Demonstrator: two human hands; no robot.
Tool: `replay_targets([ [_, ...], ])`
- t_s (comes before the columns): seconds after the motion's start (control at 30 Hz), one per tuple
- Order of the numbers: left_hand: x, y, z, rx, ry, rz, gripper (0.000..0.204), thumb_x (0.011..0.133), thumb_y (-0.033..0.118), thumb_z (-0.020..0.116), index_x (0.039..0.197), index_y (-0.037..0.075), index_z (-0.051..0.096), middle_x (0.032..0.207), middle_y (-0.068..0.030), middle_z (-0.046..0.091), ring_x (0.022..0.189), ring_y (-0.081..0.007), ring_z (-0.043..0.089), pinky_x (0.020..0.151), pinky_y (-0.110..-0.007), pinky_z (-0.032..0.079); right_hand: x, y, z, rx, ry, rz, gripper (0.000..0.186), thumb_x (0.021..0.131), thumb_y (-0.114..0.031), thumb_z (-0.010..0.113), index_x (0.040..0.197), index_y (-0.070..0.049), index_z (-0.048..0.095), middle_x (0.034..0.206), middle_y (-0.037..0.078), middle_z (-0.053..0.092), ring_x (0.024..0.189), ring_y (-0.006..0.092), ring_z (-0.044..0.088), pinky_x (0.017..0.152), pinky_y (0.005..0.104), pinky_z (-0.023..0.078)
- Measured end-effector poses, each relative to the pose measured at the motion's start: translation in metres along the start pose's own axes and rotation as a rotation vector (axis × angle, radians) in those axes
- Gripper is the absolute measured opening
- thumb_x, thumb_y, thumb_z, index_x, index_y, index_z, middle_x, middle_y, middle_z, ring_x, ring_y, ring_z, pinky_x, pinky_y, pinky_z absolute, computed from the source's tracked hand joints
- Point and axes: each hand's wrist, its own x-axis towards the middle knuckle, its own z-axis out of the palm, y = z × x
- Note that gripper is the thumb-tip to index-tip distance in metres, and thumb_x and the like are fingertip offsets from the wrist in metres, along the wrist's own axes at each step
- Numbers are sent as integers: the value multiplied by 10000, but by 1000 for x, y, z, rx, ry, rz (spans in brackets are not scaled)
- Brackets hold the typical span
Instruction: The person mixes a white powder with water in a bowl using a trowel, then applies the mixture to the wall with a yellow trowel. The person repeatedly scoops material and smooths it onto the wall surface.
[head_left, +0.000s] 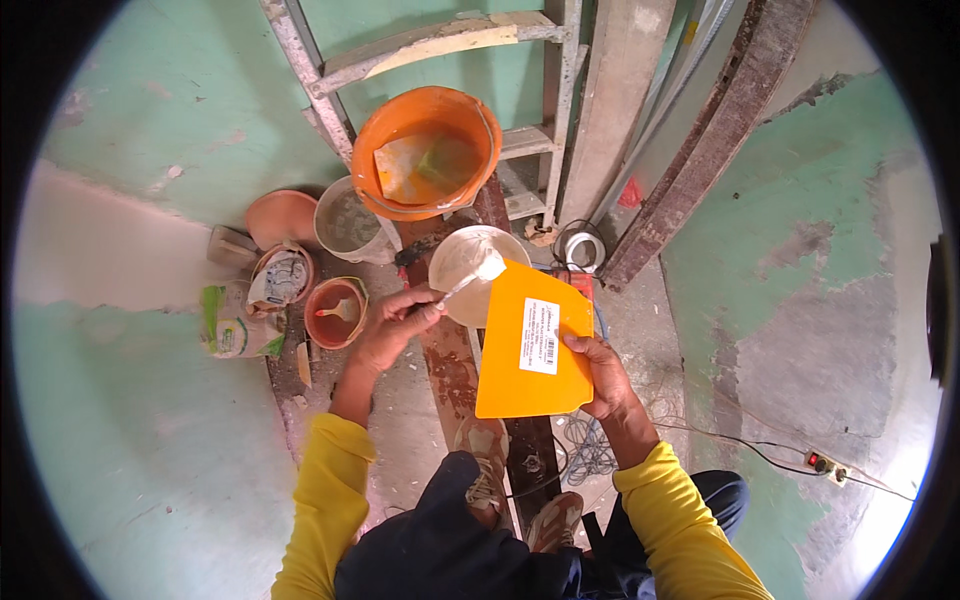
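My left hand [392,328] is closed round a slim spoon-like tool [462,285], whose far end carries a lump of white paste. The loaded end is over a pale round bucket [450,252] with whitish material inside. In my right hand [606,378] is an orange plastic spreader [513,388], gripped by its right edge. A white label is stuck on its face. The spreader's upper left corner comes close to the paste on the tool; whether they touch I cannot tell. It covers part of the bucket's right side.
Behind stands an orange bucket [432,108] holding water and a sponge-like piece, near a ladder [430,45]. Left are a grey bucket [346,220], small tubs [325,333] and a bag [240,325]. Planks [450,370] run underfoot; cables [590,445] lie right, with a socket strip [826,466].
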Motion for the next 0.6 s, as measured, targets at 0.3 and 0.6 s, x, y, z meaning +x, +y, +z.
replay_targets([
  [0.3,-19,-17,9,-122,31,107,302,902,-42,809,1193,25,767,1279,-86,690,1152,-145,652,945,-266,549,13,6,24,159,-127,22,473,1000,-135,705,1430,6,566,1304,176,725,1105,286,760,958,427,636],
  [0.6,-30,2,-5,419,18,248,246,972,87,783,1209,24,759,1169,-64,720,992,-97,663,780,-228,526,19,-19,15,280,-197,-68,486,1002,-139,698,1440,28,569,1352,195,711,1172,321,736,1018,462,605],
])
